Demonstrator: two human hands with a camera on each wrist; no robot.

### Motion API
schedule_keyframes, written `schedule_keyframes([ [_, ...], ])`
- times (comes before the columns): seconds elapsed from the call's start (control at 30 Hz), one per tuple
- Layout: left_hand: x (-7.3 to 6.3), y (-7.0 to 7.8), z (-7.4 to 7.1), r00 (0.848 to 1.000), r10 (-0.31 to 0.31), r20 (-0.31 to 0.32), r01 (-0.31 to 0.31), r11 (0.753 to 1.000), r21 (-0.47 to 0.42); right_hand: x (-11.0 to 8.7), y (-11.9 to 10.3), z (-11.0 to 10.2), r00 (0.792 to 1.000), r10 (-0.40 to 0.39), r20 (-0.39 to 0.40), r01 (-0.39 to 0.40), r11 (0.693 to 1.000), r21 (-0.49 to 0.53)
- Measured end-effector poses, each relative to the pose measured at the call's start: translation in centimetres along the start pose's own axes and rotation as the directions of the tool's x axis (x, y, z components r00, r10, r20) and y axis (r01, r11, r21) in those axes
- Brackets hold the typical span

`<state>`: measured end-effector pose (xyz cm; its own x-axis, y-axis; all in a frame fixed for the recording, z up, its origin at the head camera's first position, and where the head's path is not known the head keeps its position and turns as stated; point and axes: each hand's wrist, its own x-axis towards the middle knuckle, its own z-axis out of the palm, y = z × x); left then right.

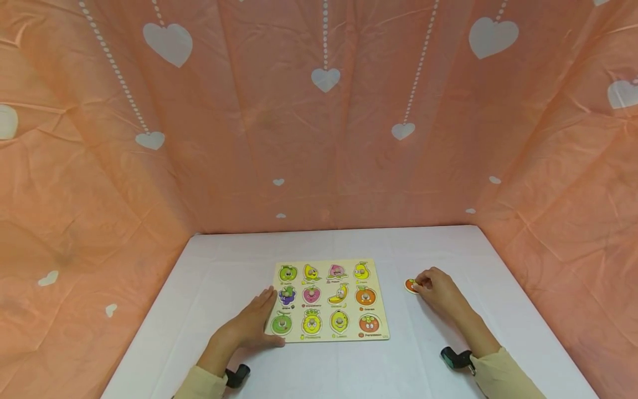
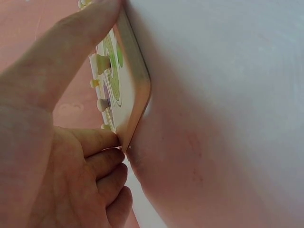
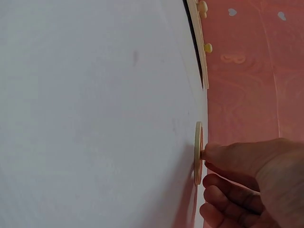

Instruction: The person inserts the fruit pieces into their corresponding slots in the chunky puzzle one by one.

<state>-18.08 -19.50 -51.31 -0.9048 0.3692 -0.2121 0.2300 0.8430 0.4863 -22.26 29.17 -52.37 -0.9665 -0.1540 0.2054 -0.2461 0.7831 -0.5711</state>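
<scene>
A wooden fruit puzzle board (image 1: 324,300) lies flat on the table, with rows of brightly coloured fruits, many bearing small knobs. My left hand (image 1: 251,321) braces its near left corner, thumb along the near edge and fingers against the left side; the left wrist view shows the thumb (image 2: 71,47) and fingertips right at the board's edge (image 2: 137,90). To the right of the board, my right hand (image 1: 441,291) pinches a round orange-red puzzle piece (image 1: 411,286) by its knob. In the right wrist view this piece (image 3: 198,154) stands edge-on close over the tabletop, the thumb and forefinger on its knob.
A white cloth covers the table (image 1: 299,368). Pink-orange curtains (image 1: 339,166) with white hearts enclose the back and both sides. Black wrist cameras (image 1: 456,358) are strapped to both wrists, below the hands.
</scene>
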Motion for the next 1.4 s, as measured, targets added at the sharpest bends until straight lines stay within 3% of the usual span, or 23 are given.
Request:
schedule_keyframes([
  [0.6,-0.2,0.1,-0.2,1.000,0.029,-0.006,-0.029,1.000,-0.006,0.2,-0.1,0.0,0.998,0.052,0.036,-0.052,0.999,0.003],
  [1.23,-0.2,0.2,-0.3,0.999,0.038,-0.006,-0.038,0.999,0.002,0.3,-1.3,1.0,0.998,-0.057,0.004,0.057,0.998,0.033],
  [1.4,-0.2,0.2,-0.2,0.999,0.037,-0.009,-0.037,0.999,0.006,0.2,-2.0,1.2,0.998,-0.053,0.024,0.052,0.998,0.040],
])
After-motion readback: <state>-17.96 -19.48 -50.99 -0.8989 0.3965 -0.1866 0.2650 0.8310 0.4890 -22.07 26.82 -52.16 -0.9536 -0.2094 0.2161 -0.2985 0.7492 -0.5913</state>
